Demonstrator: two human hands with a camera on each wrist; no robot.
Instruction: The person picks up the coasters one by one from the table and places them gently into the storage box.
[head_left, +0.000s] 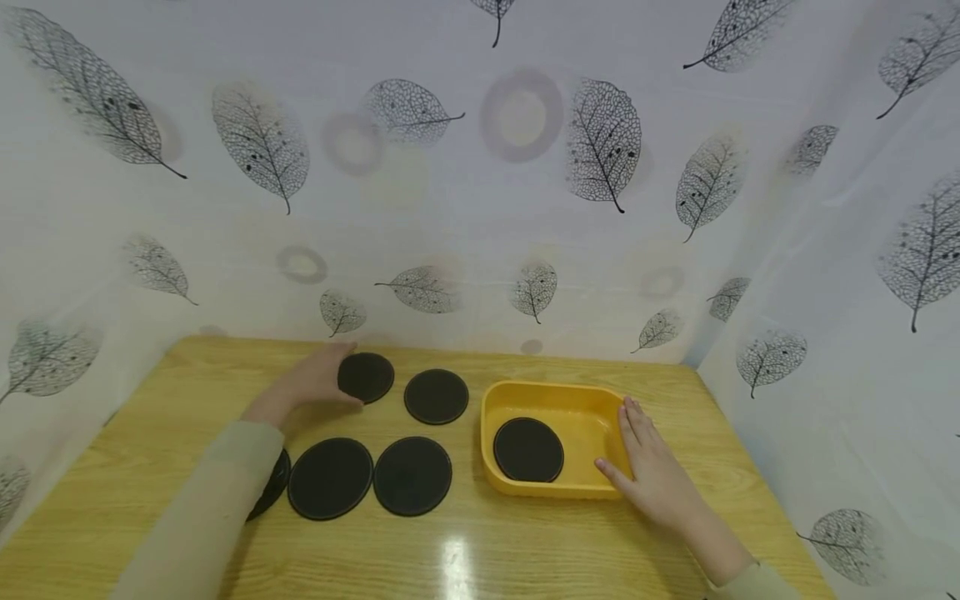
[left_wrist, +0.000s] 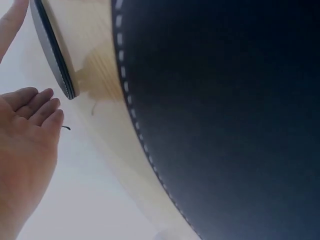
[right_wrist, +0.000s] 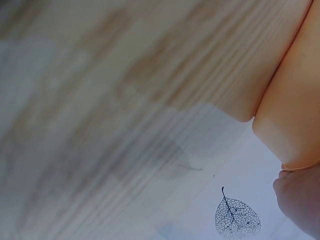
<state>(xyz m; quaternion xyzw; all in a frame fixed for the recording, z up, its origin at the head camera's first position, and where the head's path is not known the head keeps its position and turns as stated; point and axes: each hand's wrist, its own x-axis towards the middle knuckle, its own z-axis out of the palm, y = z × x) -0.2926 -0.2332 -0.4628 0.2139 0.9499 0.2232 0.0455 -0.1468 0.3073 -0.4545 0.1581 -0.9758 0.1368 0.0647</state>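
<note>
My left hand (head_left: pixel 321 379) reaches to a black round coaster (head_left: pixel 367 377) at the back left of the table. Its thumb and straight fingers stand on either side of that coaster; in the left wrist view, a small gap shows between the fingers (left_wrist: pixel 42 107) and the coaster's edge (left_wrist: pixel 54 55). My right hand (head_left: pixel 656 467) rests with extended fingers against the right rim of a yellow plastic basin (head_left: pixel 555 490), the thumb reaching over its inside. Another black coaster (head_left: pixel 528 450) lies in the basin's left part. The right wrist view shows only a bit of the hand (right_wrist: pixel 302 202) beside the basin wall (right_wrist: pixel 292 90).
More black coasters lie on the wooden table (head_left: pixel 525 550): one (head_left: pixel 436 397) at the back, two in front (head_left: pixel 331 478), and one (head_left: pixel 273 490) partly hidden by my left sleeve (head_left: pixel 217 508). A leaf-patterned curtain (head_left: pixel 465 183) rises behind the table and at its sides.
</note>
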